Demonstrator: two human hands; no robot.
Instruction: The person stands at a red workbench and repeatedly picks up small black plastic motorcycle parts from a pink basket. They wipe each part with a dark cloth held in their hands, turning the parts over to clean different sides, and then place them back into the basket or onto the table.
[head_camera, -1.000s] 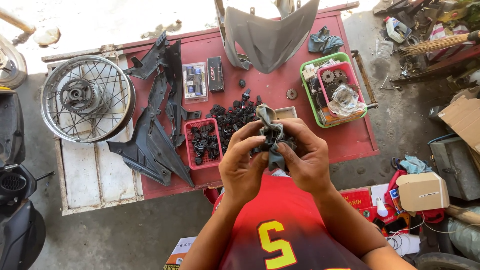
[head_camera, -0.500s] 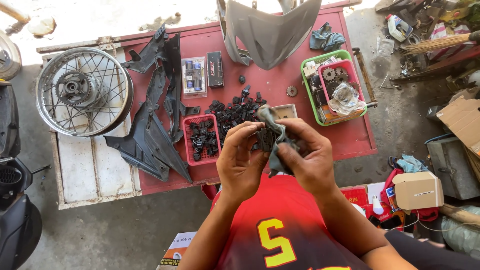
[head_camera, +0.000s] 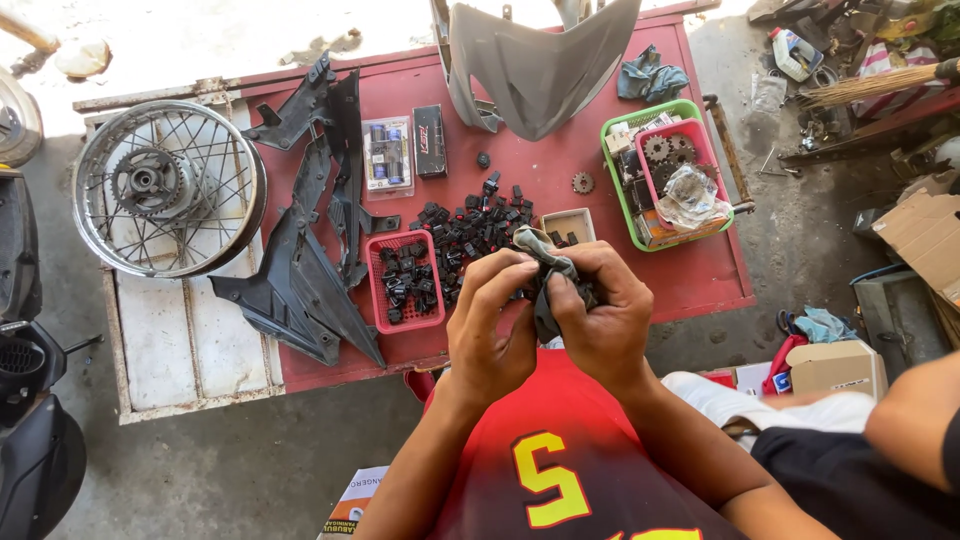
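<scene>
My left hand (head_camera: 492, 325) and my right hand (head_camera: 600, 312) are raised together in front of my chest, both closed on a grey rag (head_camera: 548, 272) bunched between the fingers. Whatever small part sits inside the rag is hidden. Just beyond the hands, on the red table (head_camera: 700, 270), lies a pile of small black parts (head_camera: 478, 225). A small red basket (head_camera: 400, 282) to its left holds more of them. A small open cardboard box (head_camera: 566, 224) stands right behind my right hand.
A spoked wheel (head_camera: 165, 188) lies on a white panel at left, beside black plastic fairings (head_camera: 300, 290). A grey fairing (head_camera: 535, 60) sits at the table's back. A green basket (head_camera: 668, 175) holds sprockets. Another person's arm (head_camera: 910, 420) enters lower right; clutter lines the floor at right.
Both hands have stayed together on the rag, working it slightly. The other person's arm and leg have come into view at lower right as the view shifted.
</scene>
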